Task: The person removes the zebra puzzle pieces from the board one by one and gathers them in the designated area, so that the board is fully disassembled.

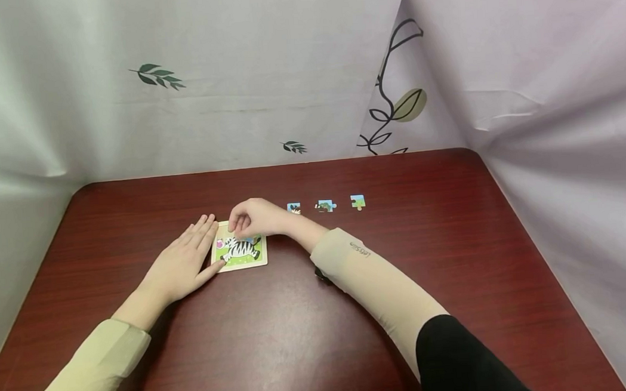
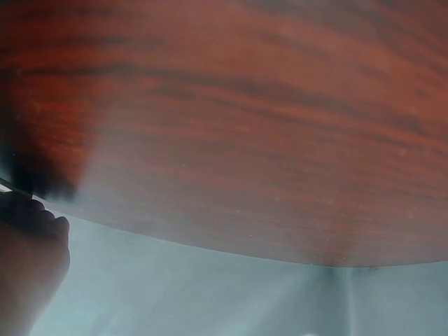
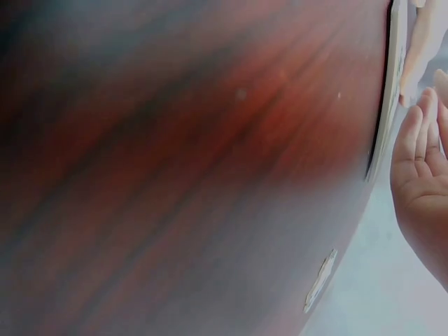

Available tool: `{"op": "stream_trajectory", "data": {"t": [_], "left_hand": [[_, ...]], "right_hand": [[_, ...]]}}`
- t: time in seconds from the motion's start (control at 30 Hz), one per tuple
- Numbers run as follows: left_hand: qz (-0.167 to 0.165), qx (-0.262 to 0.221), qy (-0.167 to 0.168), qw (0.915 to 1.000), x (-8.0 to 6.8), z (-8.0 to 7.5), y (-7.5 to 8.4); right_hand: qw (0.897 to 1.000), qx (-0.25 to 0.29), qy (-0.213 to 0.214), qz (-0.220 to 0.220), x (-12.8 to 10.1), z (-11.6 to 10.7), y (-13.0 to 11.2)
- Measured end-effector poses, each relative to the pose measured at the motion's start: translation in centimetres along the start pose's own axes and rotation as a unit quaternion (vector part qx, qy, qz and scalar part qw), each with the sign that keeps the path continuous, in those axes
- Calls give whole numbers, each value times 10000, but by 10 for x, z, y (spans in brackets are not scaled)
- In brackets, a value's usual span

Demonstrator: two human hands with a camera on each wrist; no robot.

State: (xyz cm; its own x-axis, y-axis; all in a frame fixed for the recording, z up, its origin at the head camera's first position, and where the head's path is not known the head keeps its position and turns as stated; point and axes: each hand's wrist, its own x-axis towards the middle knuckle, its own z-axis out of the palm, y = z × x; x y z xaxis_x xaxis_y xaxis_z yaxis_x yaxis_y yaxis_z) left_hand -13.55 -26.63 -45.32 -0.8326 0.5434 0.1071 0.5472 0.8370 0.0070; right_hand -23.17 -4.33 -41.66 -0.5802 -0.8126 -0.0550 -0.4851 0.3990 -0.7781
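2 sleeves come in at our near side: a pale yellow-green fabric left sleeve (image 1: pixel 71 378) and a beige right sleeve with dark lettering (image 1: pixel 372 275), black higher up. Our left hand (image 1: pixel 185 263) lies with its fingers straight, gripping nothing, along the left edge of a square, pale-rimmed puzzle tray (image 1: pixel 265 259), its thumb at the lower left corner. The tray holds a black-and-white striped zebra picture (image 1: pixel 241 251) on green, with pale tan at its upper left. Our right hand (image 1: pixel 257 217) is over the tray's upper part, fingers curled inward; we cannot tell whether they pinch anything. Beyond its forearm, 3 flat, part-blue jigsaw pieces (image 1: pixel 358 201) lie apart in a row. For moving, we have glossy red-brown wooden tabletop (image 1: pixel 430 260) from these pieces to the rounded far right corner. Past the far edge hangs whitish cloth (image 1: pixel 233 116) with leaf prints.
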Motion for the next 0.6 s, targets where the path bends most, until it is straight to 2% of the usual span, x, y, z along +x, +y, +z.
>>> {"op": "stream_trajectory", "data": {"t": [0.3,0.6], "left_hand": [[21,-28,-3,10000,1,-2,1],[40,28,103,9999,0,-2,2]], "right_hand": [[9997,-127,-210,38,9,8,-5],[9979,-575,-279,33,15,16,-9]]}}
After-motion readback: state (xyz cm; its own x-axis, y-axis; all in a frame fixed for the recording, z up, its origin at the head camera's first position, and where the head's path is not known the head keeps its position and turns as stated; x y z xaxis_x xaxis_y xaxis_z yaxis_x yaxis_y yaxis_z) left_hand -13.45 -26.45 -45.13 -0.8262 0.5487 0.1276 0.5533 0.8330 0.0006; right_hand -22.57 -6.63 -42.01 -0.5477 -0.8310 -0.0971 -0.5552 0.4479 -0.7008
